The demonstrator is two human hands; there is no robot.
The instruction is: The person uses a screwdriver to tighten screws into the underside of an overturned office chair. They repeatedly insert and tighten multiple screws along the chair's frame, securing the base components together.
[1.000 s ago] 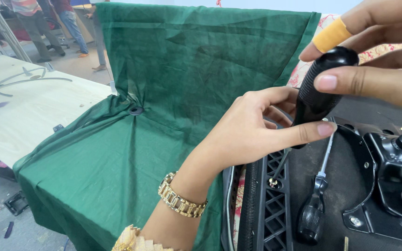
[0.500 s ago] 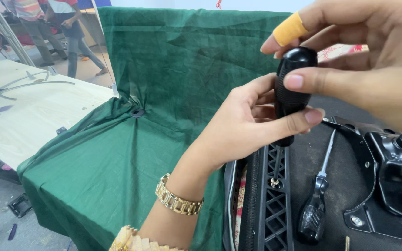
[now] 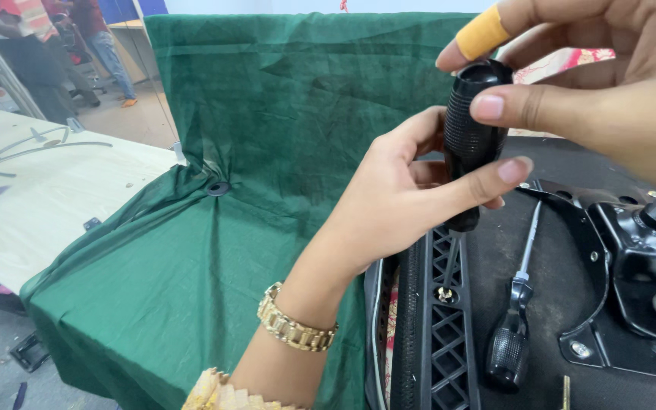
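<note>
A: Item one, screwdriver in use (image 3: 471, 137). Black ribbed handle, upright, thin shaft running down to a screw (image 3: 445, 293) in the black lattice plastic rail (image 3: 440, 334) near the centre.

B: Hands?

A: Left hand (image 3: 400, 201), fingers curled round the handle's lower half, thumb across its front, closed on it. Right hand (image 3: 594, 91), upper right, thumb and forefinger pinched on the handle's top; orange bandage (image 3: 482, 33) on the forefinger tip.

B: Step in hand?

A: By my reading, driving or loosening that screw, the tip seated at its head. A further turn would call for the shaft kept upright and steady downward pressure, so the tip does not slip off.

B: Item two?

A: Spare screwdriver (image 3: 514, 323), black handle, lying loose on the black seat underside (image 3: 548, 266), just right of the rail, tip pointing far. Black metal chair mechanism (image 3: 639, 266) at the right edge.

B: Surface and room?

A: Green cloth (image 3: 267, 152) draped over the support, left and far. Pale worktable (image 3: 47, 205) at far left, cables on it. Workshop floor beyond, people standing at the far left corner. Gold watch (image 3: 295, 328) on the left wrist.
</note>
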